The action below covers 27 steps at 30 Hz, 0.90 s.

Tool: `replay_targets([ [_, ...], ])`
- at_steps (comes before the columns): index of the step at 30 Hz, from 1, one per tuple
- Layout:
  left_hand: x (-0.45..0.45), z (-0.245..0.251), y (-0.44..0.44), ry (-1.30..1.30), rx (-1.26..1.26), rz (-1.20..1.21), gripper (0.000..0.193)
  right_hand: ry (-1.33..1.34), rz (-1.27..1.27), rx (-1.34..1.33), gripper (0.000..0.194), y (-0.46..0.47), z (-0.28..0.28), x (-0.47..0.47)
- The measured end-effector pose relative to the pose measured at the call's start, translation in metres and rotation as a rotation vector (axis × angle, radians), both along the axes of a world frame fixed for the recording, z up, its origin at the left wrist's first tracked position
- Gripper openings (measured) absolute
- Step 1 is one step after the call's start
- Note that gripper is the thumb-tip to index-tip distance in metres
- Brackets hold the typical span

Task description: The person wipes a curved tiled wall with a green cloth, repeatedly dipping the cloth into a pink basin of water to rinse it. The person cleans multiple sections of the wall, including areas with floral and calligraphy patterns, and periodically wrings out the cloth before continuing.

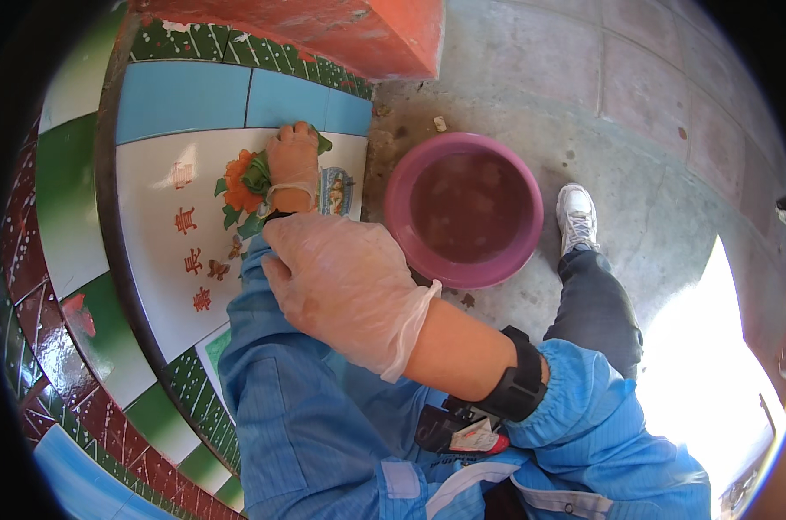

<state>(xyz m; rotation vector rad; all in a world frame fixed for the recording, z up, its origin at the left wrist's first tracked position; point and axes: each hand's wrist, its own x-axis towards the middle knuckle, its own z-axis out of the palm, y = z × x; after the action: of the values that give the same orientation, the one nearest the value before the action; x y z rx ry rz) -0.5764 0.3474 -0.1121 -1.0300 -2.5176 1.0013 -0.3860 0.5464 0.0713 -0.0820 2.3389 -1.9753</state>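
Observation:
My left hand (293, 156), in a thin clear plastic glove, presses a bunched green cloth (257, 174) against a white tile panel (149, 260). Part of the cloth sticks out past the fingertips. The panel bears a printed orange flower (240, 179), butterflies and red characters. My right hand (347, 279), gloved as well, lies across my left forearm and grips the blue left sleeve (256, 253) near the wrist; its fingertips are partly hidden. Beside the panel, a pink plastic basin (529, 244) of murky reddish-brown water (474, 208) stands on the floor.
A red-painted ledge (393, 32) juts out above blue tiles (181, 101). Stepped green, white and maroon tiles (74, 214) curve along the left. My shoe (576, 211) rests on the concrete floor (516, 78) right of the basin. A small pale scrap (439, 123) lies behind the basin.

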Motion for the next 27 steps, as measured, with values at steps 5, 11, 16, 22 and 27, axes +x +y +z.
replay_targets([
  [5, 0.021, -0.017, -0.025, -0.078, -0.091, 0.067, 0.017, -0.023, 0.007, 0.029, 0.015, 0.003, 0.002, 0.001],
  [11, 0.06, -0.043, -0.072, -0.274, -0.353, 0.185, 0.017, 0.093, -0.08, 0.153, 0.014, 0.009, -0.003, 0.007],
  [16, 0.095, -0.048, -0.092, -0.274, -0.23, 0.14, 0.016, 0.02, 0.121, 0.409, 0.01, 0.007, -0.004, 0.017],
  [22, 0.14, -0.029, -0.112, -0.308, -0.181, 0.092, 0.017, -0.053, 0.487, 0.591, 0.009, 0.008, -0.001, 0.03],
  [27, 0.187, -0.03, -0.138, -0.229, -0.079, 0.161, 0.014, -0.014, 0.557, 0.601, 0.01, 0.008, 0.0, 0.041],
])
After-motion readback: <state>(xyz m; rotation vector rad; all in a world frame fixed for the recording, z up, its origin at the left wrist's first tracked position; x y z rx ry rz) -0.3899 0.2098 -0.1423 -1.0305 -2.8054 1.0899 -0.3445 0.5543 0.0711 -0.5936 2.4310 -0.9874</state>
